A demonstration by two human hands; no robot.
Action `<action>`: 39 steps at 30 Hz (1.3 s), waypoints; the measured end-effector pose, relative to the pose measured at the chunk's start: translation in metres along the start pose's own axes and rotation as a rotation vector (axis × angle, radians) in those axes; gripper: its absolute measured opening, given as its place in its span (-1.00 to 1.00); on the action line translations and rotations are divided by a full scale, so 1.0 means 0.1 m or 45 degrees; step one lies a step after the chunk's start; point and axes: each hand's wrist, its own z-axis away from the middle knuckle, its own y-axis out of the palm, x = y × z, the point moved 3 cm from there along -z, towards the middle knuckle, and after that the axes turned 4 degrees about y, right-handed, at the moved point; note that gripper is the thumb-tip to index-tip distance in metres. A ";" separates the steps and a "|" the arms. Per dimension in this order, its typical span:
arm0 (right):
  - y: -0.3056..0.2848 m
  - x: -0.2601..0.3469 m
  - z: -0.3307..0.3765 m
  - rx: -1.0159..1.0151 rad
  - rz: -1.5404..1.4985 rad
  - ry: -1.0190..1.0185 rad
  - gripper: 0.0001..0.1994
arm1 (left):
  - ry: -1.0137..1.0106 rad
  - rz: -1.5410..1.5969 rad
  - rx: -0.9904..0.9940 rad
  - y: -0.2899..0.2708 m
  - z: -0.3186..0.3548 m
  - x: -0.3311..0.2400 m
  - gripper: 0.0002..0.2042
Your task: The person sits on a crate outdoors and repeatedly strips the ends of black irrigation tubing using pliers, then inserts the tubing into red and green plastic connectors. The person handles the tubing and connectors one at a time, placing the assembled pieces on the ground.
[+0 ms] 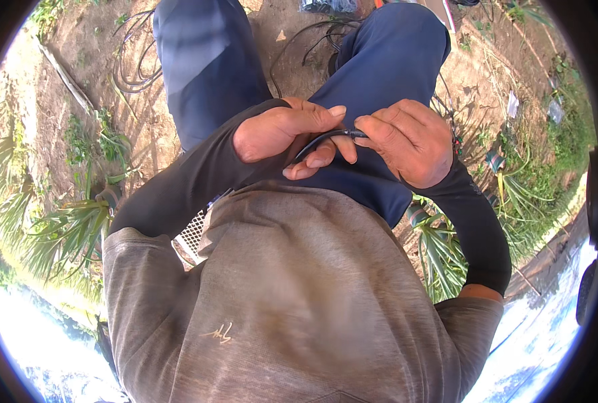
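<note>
A thin black cable (327, 136), bent in a curve, runs between my two hands above my lap. My left hand (285, 131) is closed around it, the cable lying across the curled fingers with the thumb stretched out above. At its right end, my right hand (409, 142) pinches the cable between thumb and fingertips. A narrow band shows on the cable close to those fingertips. Whatever part of the cable lies inside each hand is hidden.
Loops of black cable lie on the bare soil at the left (134, 60) and beyond my knees (326, 30). A clear plastic bag (329, 6) sits at the far edge. Spiky potted plants (77, 218) flank me. A white perforated seat (191, 236) shows beneath me.
</note>
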 end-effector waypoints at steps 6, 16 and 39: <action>-0.01 0.04 0.07 0.062 -0.067 -0.037 -0.73 | -0.121 -0.237 0.062 0.00 0.02 0.01 -0.64; 0.04 0.09 0.13 0.171 -0.251 0.179 -0.77 | 0.666 -1.666 -0.302 0.17 0.04 -0.02 -0.92; 0.40 0.16 0.31 0.281 -1.782 1.678 -0.65 | 1.192 -2.174 -0.377 -0.02 0.09 -0.07 -0.84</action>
